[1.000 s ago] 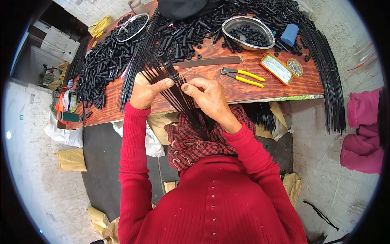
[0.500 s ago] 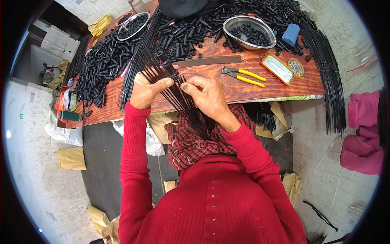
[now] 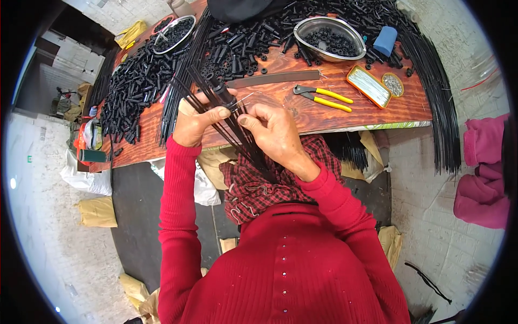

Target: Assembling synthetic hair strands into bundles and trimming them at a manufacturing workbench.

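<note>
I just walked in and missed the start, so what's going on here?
A person in a red top holds thin black rods in the left grip, with a black tube against them. The right grip is at the rods, thumb and fingers close together; what it pinches is unclear. Yellow-handled pliers lie beyond on the wooden table, left of a tin of thin pale sticks. Black parts are heaped farther back.

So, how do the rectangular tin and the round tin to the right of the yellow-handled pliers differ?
The rectangular tin is long, while the round tin is roughly circular. The rectangular tin looks clearly larger than the round tin. Thin pale sticks lie lengthwise in the rectangular tin; the round tin holds small pale bits, too tiny to identify. Both stand open on the wooden table.
</note>
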